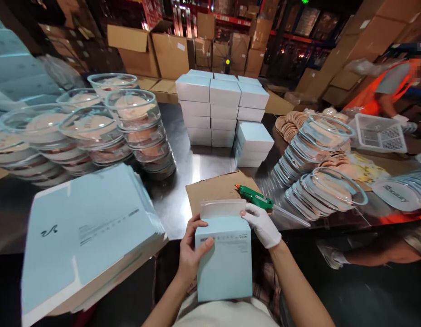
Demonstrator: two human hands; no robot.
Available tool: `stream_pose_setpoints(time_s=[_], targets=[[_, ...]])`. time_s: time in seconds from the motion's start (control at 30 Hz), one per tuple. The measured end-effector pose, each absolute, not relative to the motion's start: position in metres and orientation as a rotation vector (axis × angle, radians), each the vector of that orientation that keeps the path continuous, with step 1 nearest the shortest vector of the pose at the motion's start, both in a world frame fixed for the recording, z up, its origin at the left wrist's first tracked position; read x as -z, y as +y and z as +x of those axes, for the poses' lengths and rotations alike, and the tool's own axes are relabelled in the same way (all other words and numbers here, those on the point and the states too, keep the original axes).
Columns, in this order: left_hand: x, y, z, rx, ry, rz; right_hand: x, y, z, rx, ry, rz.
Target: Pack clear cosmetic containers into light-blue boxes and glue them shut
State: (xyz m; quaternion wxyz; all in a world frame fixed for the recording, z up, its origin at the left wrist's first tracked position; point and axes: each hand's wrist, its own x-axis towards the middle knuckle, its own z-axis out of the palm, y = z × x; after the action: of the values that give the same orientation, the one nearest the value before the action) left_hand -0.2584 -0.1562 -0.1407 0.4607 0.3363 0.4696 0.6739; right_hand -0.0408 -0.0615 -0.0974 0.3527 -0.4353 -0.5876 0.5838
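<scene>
I hold a light-blue carton box (227, 259) upright against my body, its white top flap standing open. My bare left hand (192, 252) grips the box's left side, thumb across the front. My right hand (262, 223), in a white glove, holds the box's upper right corner by the flap. A green glue gun (256, 198) lies on a brown cardboard sheet (213, 188) just beyond the box, close to my right hand.
A pile of flat blue carton blanks (88, 240) lies at left. Stacked clear lidded bowls (95, 131) stand behind it. Finished blue boxes (224, 109) are stacked mid-table. Clear lids and round pads (319, 159) lie at right. A person in an orange vest (387, 88) works far right.
</scene>
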Motion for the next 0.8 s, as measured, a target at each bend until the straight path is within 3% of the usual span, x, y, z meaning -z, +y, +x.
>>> stream_pose_setpoints(time_s=[0.17, 0.33, 0.8], targets=[[0.142, -0.146, -0.267, -1.754, 0.969, 0.769, 0.085, -0.065, -0.024, -1.517, -1.925, -0.669], [0.139, -0.146, -0.277, -1.71, 1.068, 1.072, 0.075, -0.065, -0.034, -1.172, -2.263, -0.533], [0.138, -0.137, -0.266, -1.74, 0.996, 1.201, 0.095, -0.074, -0.038, -0.96, -2.141, -0.528]])
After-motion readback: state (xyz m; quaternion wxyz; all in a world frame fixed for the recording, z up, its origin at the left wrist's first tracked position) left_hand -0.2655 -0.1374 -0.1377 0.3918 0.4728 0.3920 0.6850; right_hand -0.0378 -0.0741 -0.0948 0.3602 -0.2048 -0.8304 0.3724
